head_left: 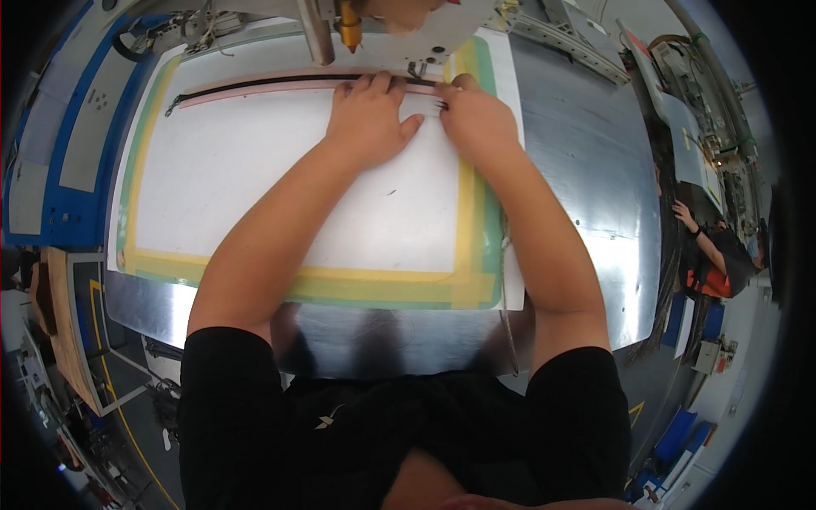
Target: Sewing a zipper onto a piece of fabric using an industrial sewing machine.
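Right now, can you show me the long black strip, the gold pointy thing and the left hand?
Long black strip (272, 82): head view, its uncovered left stretch.
Gold pointy thing (350, 28): head view, middle of its body.
Left hand (365, 119): head view, back of the hand.

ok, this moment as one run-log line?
left hand: on black strip | right hand: near strip's right end, grip unclear | pink material: along strip | white sheet: beneath

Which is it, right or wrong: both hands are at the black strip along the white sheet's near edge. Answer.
Wrong edge: the head view shows the black strip along the far edge of the white sheet. Left hand and right hand are at it.
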`<act>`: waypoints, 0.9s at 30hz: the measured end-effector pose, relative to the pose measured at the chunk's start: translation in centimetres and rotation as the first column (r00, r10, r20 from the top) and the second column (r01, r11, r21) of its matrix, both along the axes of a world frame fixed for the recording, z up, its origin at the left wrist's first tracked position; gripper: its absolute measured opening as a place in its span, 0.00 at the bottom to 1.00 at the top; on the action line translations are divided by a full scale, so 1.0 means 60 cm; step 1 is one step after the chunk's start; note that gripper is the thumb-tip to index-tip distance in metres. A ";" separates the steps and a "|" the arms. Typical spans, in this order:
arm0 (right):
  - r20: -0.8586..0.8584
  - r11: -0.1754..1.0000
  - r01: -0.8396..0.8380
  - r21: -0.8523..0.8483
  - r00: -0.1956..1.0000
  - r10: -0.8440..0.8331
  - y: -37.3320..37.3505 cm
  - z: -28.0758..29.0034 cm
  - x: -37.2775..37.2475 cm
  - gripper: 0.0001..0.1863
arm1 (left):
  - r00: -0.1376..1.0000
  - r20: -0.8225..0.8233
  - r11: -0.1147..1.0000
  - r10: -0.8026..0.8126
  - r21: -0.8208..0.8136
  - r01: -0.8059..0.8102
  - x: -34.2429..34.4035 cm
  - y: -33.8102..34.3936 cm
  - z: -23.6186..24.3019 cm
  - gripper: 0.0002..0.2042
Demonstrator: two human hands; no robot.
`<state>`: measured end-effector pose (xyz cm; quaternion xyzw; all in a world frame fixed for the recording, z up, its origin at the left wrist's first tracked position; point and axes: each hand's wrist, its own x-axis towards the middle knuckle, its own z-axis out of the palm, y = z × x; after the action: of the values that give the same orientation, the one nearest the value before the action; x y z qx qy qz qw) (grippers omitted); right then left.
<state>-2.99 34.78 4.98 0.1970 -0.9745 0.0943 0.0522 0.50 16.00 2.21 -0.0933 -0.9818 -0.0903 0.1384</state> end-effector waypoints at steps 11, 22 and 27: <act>-0.059 0.985 -0.126 -0.116 0.991 0.120 -0.015 -0.027 0.006 0.22 | 0.999 -0.016 0.999 -0.040 0.028 0.040 -0.006 -0.005 -0.003 0.28; 0.011 0.993 -0.108 -0.048 0.994 0.108 -0.023 -0.011 0.008 0.26 | 0.995 -0.045 0.996 -0.086 0.030 0.088 0.003 -0.047 -0.003 0.29; 0.034 0.996 -0.091 -0.019 0.995 0.092 -0.029 -0.022 -0.001 0.27 | 0.998 -0.048 0.998 0.044 -0.034 -0.045 0.027 -0.146 0.002 0.28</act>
<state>-3.04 33.04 3.68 0.2392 -0.9644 0.1082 0.0327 2.14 7.26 2.30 -0.0760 -0.9815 -0.0679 0.1620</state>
